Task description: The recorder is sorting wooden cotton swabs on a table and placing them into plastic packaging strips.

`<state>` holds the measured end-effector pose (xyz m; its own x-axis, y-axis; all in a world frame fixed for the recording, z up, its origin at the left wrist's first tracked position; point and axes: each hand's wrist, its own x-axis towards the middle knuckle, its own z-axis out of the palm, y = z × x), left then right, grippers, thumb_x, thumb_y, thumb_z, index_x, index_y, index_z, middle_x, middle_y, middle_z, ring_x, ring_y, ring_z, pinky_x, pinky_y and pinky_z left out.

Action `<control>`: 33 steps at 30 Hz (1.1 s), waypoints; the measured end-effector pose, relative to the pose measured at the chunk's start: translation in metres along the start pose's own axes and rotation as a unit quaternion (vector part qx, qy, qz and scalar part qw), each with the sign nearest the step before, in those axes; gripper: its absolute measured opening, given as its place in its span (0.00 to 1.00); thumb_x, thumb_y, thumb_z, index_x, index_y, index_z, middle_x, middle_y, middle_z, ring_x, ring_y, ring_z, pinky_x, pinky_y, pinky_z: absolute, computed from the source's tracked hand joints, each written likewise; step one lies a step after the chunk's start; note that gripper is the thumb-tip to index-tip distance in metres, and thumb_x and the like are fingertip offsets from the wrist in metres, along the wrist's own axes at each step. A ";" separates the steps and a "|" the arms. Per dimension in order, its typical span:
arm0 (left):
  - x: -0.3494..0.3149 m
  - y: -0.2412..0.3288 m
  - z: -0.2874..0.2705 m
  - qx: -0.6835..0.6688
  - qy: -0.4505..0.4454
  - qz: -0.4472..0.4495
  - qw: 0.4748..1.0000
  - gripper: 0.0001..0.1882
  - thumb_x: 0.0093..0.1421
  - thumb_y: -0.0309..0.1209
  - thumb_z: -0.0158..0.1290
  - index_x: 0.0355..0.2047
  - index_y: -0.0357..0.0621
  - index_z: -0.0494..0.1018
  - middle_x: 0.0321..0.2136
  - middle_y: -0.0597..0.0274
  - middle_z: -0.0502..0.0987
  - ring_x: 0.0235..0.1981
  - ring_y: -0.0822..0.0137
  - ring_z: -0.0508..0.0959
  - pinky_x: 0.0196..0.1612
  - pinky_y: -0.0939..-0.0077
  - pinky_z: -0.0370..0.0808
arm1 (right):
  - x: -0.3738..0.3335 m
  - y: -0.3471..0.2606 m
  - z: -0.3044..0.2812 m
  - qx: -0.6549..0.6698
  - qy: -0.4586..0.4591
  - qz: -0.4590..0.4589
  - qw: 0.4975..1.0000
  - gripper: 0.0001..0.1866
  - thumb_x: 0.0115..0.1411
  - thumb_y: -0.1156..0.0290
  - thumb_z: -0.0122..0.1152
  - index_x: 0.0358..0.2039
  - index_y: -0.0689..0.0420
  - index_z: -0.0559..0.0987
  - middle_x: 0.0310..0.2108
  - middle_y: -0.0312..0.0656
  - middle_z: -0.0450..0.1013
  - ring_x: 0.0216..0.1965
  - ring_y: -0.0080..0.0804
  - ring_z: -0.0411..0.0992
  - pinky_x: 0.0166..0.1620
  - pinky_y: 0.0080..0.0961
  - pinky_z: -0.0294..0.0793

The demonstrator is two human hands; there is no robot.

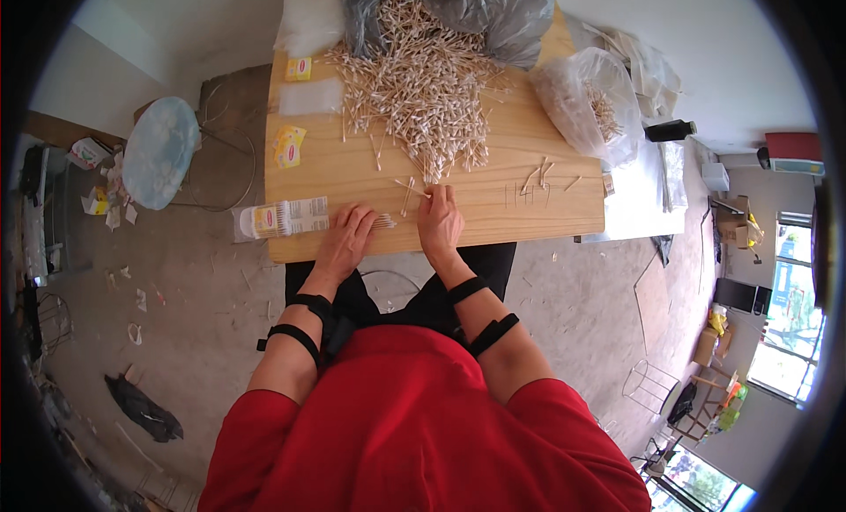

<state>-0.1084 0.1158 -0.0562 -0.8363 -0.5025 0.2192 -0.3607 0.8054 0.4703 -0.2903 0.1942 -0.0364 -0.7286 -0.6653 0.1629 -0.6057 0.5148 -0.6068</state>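
A large heap of cotton swabs (414, 89) spreads over the wooden table (546, 208). My left hand (346, 237) rests near the table's front edge, its fingers curled over a small bundle of cotton swabs (383, 221) whose tips stick out to the right. Just right of it, my right hand (440, 219) is closed in a pinch on a single swab (411, 188) below the heap. Another loose swab (406, 197) lies beside those fingertips. Left of my left hand lies a clear packet (271, 219) filled with swabs, with a yellow label.
Grey plastic bag (493, 23) at the heap's back; clear bag of swabs (586, 107) at the right. Yellow cards (289, 147) and clear sleeves (310, 98) lie along the left. Several loose swabs (539, 175) rest near pencil marks. A round stool (161, 152) stands left of the table.
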 end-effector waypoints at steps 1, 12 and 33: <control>-0.001 0.000 0.000 -0.002 0.001 -0.001 1.000 0.21 0.55 0.27 0.57 0.51 0.42 0.69 0.52 0.58 0.67 0.57 0.52 0.66 0.60 0.56 0.65 | -0.003 -0.003 -0.002 0.000 -0.002 0.000 1.000 0.06 0.59 0.67 0.59 0.31 0.54 0.75 0.34 0.45 0.73 0.29 0.53 0.74 0.31 0.47 0.73; -0.001 0.000 0.000 0.003 0.024 0.003 1.000 0.19 0.57 0.26 0.56 0.50 0.41 0.71 0.51 0.58 0.68 0.56 0.53 0.66 0.59 0.58 0.66 | -0.011 -0.009 0.009 0.037 -0.090 -0.042 0.994 0.05 0.58 0.69 0.60 0.29 0.56 0.76 0.32 0.45 0.73 0.31 0.51 0.75 0.32 0.44 0.73; 0.005 0.002 -0.002 0.031 0.015 0.018 0.999 0.15 0.61 0.28 0.52 0.48 0.40 0.70 0.58 0.58 0.66 0.63 0.58 0.64 0.69 0.54 0.55 | -0.001 0.015 -0.002 -0.025 -0.121 -0.225 0.966 0.03 0.60 0.72 0.56 0.35 0.55 0.74 0.41 0.43 0.68 0.33 0.49 0.75 0.32 0.43 0.75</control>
<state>-0.1126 0.1142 -0.0529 -0.8369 -0.4816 0.2599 -0.3564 0.8401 0.4089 -0.2993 0.2034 -0.0441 -0.2954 -0.9318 0.2108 -0.8628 0.1654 -0.4777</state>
